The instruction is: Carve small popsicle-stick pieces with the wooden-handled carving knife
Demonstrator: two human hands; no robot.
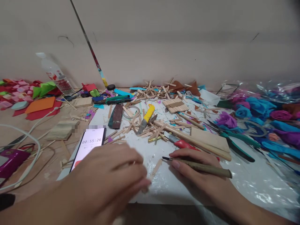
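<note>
My left hand is closed, its fingers curled and slightly blurred, the fingertips at the lower end of a short wooden craft stick. Its grip on the stick is partly hidden behind the fingers. My right hand pinches a carving knife between thumb and forefinger. The knife's wooden handle points right and its small dark blade points left, close to the stick's upper end. Beneath both hands lies a white sheet. Beyond the right hand are a red-handled tool and a long wooden strip.
A phone showing a timer lies beyond my left hand. Farther back are a yellow cutter, a heap of craft sticks and a tape roll. Green-handled pliers lie right; a bottle stands at back left.
</note>
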